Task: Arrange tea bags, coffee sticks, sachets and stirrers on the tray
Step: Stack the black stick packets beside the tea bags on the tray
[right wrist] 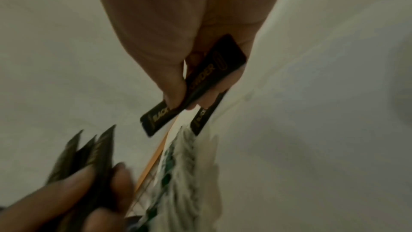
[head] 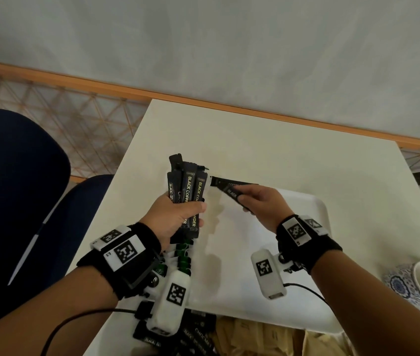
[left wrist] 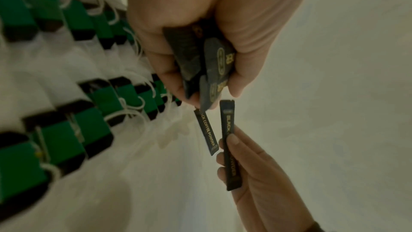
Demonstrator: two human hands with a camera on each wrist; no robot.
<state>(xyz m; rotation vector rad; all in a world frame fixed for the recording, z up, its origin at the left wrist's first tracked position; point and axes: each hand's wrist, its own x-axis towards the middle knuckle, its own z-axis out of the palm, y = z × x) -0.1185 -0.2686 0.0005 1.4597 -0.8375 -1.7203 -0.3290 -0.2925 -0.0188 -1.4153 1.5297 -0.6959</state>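
Judging progress from the head view: the tray (head: 316, 209) holds tea bags (head: 183, 260) along its left side; coffee sticks (head: 188, 194) are clutched in the left hand (head: 175, 217), loose ones lying below. Left wrist view: tea bags in overlapping rows. Right wrist view: right hand (right wrist: 189, 55) pinches single stick (right wrist: 194, 84). Sachets, stirrers not placed.

Both hands (head: 175, 217) (head: 262, 205) curled, gripping.
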